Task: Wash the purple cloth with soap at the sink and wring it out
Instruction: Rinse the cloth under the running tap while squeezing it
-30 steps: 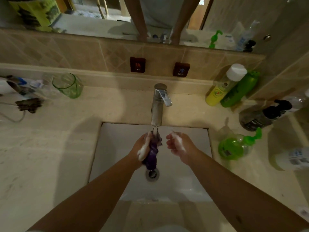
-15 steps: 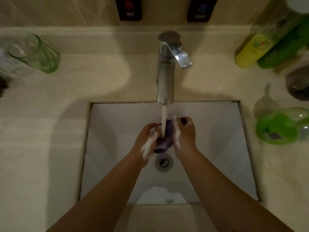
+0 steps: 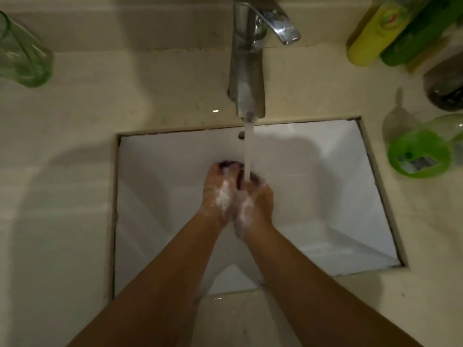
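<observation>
Both my hands are pressed together over the white sink basin (image 3: 160, 196), under the running stream from the chrome faucet (image 3: 248, 71). My left hand (image 3: 218, 194) and my right hand (image 3: 255, 201) are covered in white soap foam. They grip the purple cloth (image 3: 226, 164) between them. Only small dark purple bits of it show past my fingertips; the rest is hidden inside my hands. Water falls onto my right hand's fingers.
A green glass (image 3: 21, 61) stands on the beige counter at the far left. On the right stand a yellow bottle (image 3: 370, 33), a green bottle (image 3: 413, 36), a dark bottle (image 3: 448, 81) and a round green soap dispenser (image 3: 421, 154).
My hands have come together around the cloth and moved under the stream. The water flow has grown stronger. The camera has moved closer and looks further down into the sink.
</observation>
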